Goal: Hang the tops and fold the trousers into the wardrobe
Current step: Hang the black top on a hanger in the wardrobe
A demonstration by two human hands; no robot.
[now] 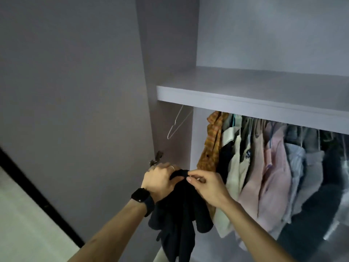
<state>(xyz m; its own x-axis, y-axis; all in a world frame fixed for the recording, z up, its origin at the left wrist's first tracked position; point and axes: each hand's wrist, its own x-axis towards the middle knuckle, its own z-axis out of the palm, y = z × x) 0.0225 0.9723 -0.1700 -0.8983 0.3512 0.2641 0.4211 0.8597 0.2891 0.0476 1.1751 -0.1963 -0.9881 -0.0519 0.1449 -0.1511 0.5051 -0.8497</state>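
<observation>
Head view: a black garment (181, 208) is held up near the wardrobe (245, 87), its top edge gripped by the left hand (160, 178) and pinched by the right hand (205, 184). An empty wire hanger (176, 123) is hung far left; shirts (260, 167) are hung at right.

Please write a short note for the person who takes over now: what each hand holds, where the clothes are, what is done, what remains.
Left hand: grips the top edge of the black garment.
Right hand: pinches the same edge.
The garment hangs down before the open wardrobe; no hanger visible in it.
Done: a row of clothes hangs under the shelf.
Remaining: hang or fold this garment; an empty wire hanger hangs at the row's left.
</observation>
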